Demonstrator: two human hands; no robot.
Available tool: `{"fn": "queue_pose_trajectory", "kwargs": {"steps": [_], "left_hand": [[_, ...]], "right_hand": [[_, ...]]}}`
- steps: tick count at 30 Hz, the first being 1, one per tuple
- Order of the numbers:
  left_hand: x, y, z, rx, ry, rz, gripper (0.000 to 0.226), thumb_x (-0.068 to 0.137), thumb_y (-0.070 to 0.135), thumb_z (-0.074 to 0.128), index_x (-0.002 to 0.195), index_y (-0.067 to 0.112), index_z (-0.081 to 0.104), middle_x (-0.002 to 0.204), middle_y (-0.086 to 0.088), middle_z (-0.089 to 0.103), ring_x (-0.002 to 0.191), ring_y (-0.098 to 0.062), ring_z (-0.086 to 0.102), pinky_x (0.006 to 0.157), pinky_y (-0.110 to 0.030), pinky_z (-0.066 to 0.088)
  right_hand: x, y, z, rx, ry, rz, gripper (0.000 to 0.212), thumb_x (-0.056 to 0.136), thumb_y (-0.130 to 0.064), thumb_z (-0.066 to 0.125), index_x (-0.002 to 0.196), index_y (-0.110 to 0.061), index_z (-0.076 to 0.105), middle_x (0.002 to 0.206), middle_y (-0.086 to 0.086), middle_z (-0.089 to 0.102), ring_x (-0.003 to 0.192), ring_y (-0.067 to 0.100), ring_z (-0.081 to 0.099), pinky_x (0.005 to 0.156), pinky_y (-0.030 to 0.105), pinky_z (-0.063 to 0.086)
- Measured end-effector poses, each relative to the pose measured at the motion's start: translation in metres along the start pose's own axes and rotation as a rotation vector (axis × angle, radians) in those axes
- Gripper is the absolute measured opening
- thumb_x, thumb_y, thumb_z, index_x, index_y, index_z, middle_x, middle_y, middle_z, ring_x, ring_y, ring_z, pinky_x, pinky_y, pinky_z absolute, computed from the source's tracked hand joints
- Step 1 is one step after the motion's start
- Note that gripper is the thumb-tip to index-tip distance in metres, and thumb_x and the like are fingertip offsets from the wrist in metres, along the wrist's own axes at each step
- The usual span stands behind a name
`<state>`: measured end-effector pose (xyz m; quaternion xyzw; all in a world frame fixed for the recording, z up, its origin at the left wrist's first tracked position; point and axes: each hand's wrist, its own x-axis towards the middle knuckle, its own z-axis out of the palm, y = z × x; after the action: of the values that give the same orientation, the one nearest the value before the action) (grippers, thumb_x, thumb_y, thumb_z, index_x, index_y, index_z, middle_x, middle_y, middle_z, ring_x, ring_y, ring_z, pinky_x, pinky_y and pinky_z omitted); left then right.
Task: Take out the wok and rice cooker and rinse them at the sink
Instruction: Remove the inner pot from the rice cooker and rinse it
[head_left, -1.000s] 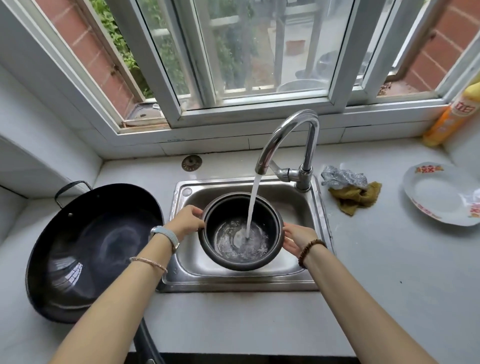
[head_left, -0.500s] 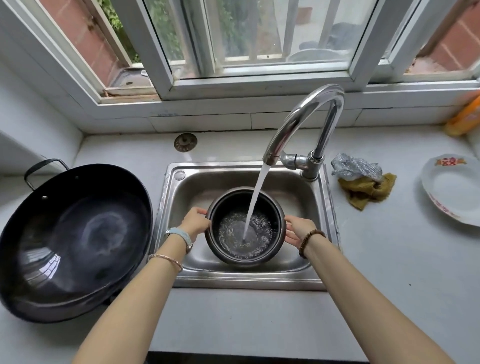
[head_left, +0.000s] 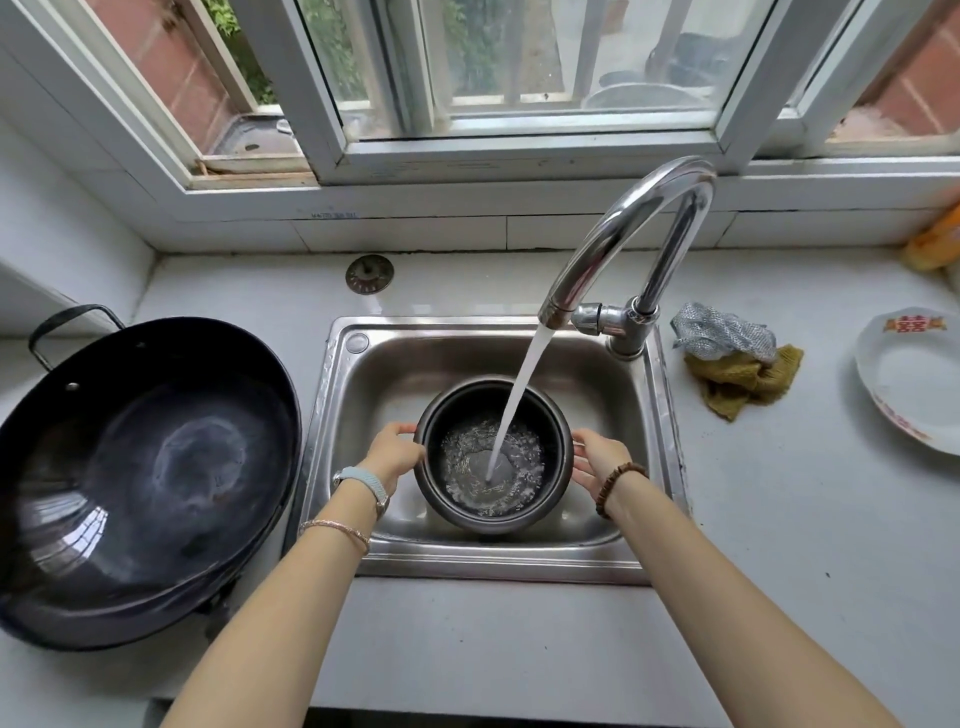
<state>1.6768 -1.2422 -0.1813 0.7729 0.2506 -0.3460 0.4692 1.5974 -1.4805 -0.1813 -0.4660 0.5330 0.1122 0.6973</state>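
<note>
The dark rice cooker pot stands in the steel sink under the faucet. A stream of water falls into the pot and foams on its bottom. My left hand grips the pot's left rim, thumb on the edge. At the pot's right side is my right hand, fingers nearly straight and lying along the wall. The big black wok sits on the counter left of the sink, and its rim overlaps the sink's left edge.
A silver scourer on a yellow cloth lies right of the faucet. Further right is a white plate, with an orange bottle by the sill. A round sink strainer lies behind the sink.
The pot has sunk lower into the sink and holds more water. My right hand's fingers have loosened from a grip to lie along the pot's side.
</note>
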Motion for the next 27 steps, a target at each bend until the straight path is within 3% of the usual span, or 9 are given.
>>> {"fn": "queue_pose_trajectory", "kwargs": {"steps": [7, 11, 15, 19, 21, 23, 27], "left_hand": [[0.002, -0.007, -0.001, -0.012, -0.001, 0.001, 0.052, 0.077, -0.009, 0.056, 0.122, 0.015, 0.055, 0.129, -0.016, 0.056, 0.118, -0.029, 0.055, 0.086, -0.031, 0.036], [0.002, -0.009, 0.001, -0.016, -0.002, -0.009, 0.051, 0.079, -0.011, 0.054, 0.124, 0.014, 0.053, 0.124, -0.017, 0.059, 0.115, -0.029, 0.057, 0.082, -0.031, 0.037], [0.001, -0.011, 0.001, -0.015, 0.003, -0.011, 0.053, 0.081, -0.009, 0.056, 0.128, 0.014, 0.053, 0.125, -0.016, 0.058, 0.119, -0.028, 0.054, 0.087, -0.031, 0.036], [-0.003, -0.009, 0.002, -0.013, -0.009, 0.0, 0.054, 0.084, -0.007, 0.056, 0.134, 0.012, 0.05, 0.128, -0.016, 0.057, 0.122, -0.029, 0.051, 0.089, -0.03, 0.035], [-0.008, -0.008, 0.001, 0.003, -0.018, 0.011, 0.055, 0.086, -0.004, 0.057, 0.138, 0.011, 0.047, 0.133, -0.016, 0.054, 0.126, -0.029, 0.049, 0.092, -0.032, 0.034], [-0.014, -0.006, 0.0, 0.023, -0.018, 0.034, 0.054, 0.089, -0.001, 0.057, 0.14, 0.01, 0.045, 0.134, -0.013, 0.051, 0.128, -0.029, 0.046, 0.093, -0.031, 0.034], [-0.031, -0.004, -0.007, 0.074, 0.043, 0.151, 0.049, 0.09, 0.006, 0.058, 0.138, 0.012, 0.047, 0.126, -0.009, 0.054, 0.115, -0.025, 0.05, 0.098, -0.031, 0.038]], "right_hand": [[0.004, 0.003, 0.003, 0.013, 0.046, -0.026, 0.014, 0.083, -0.003, 0.056, 0.095, 0.001, 0.062, 0.087, 0.013, 0.059, 0.074, 0.021, 0.057, 0.067, 0.031, 0.052], [0.015, 0.009, -0.002, -0.136, 0.041, -0.095, 0.017, 0.08, -0.015, 0.061, 0.084, -0.002, 0.07, 0.079, 0.007, 0.066, 0.087, 0.027, 0.063, 0.098, 0.045, 0.049], [0.014, 0.011, -0.002, -0.116, 0.036, -0.137, 0.02, 0.081, -0.017, 0.06, 0.063, -0.011, 0.066, 0.087, 0.01, 0.07, 0.099, 0.03, 0.065, 0.1, 0.047, 0.047], [0.0, 0.005, 0.001, -0.015, 0.017, -0.083, 0.009, 0.088, -0.007, 0.057, 0.087, -0.001, 0.063, 0.099, 0.015, 0.064, 0.082, 0.02, 0.063, 0.1, 0.042, 0.047], [-0.007, 0.002, -0.001, -0.029, 0.009, -0.077, 0.019, 0.091, -0.007, 0.055, 0.104, 0.004, 0.063, 0.11, 0.019, 0.064, 0.103, 0.025, 0.063, 0.099, 0.039, 0.046], [-0.016, -0.002, -0.003, -0.137, 0.015, -0.132, 0.03, 0.093, -0.012, 0.053, 0.117, 0.005, 0.06, 0.126, 0.019, 0.059, 0.123, 0.03, 0.052, 0.104, 0.041, 0.04], [-0.026, -0.006, -0.01, -0.336, 0.011, -0.351, 0.039, 0.096, -0.02, 0.052, 0.134, -0.008, 0.052, 0.138, 0.005, 0.051, 0.128, 0.021, 0.046, 0.11, 0.034, 0.035]]}}
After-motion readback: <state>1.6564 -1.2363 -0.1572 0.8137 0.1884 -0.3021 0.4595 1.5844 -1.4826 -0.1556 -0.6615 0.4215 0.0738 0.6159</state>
